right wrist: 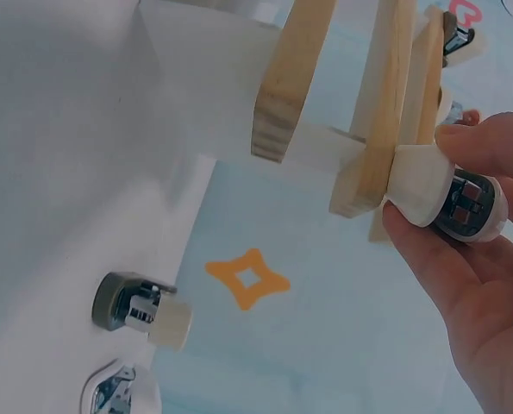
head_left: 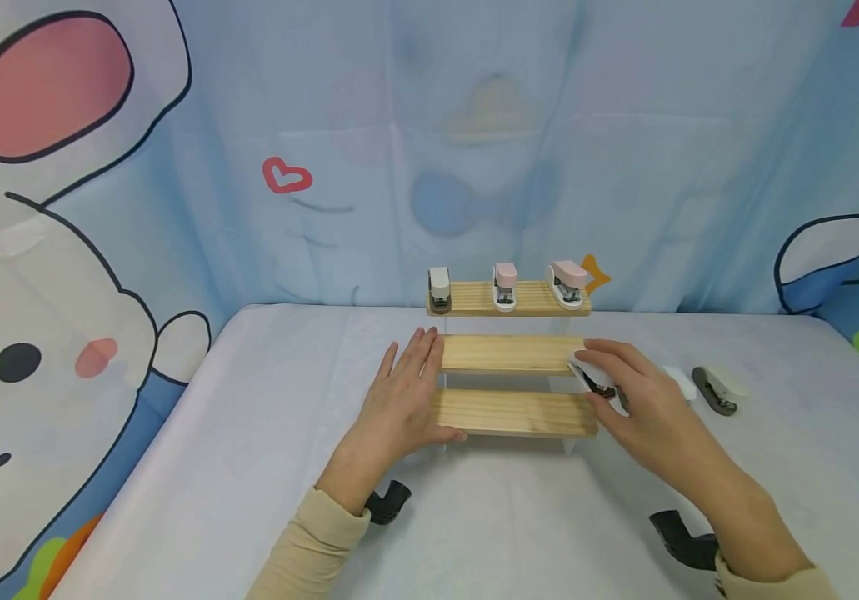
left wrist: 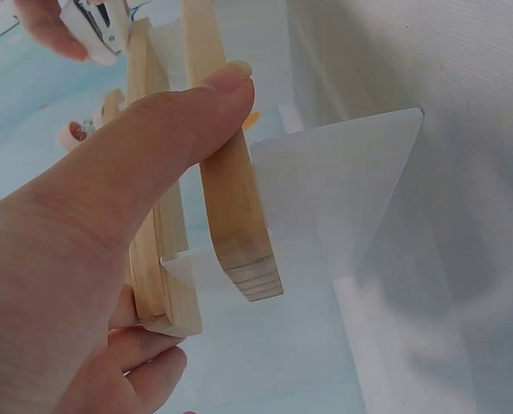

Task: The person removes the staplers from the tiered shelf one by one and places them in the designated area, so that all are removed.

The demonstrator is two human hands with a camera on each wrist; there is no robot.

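Clearly, the right hand's fingers pinch a white stapler, long axis slanting down-right in head view

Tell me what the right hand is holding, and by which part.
The right hand holds a white stapler, pinched by its sides between thumb and fingers.

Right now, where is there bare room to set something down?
The middle shelf and lower shelf are bare between the left hand and right hand. The table is open left of the left hand and in front of the lower shelf. Crowded: the top shelf (three staplers) and the table right of the right hand (two more).
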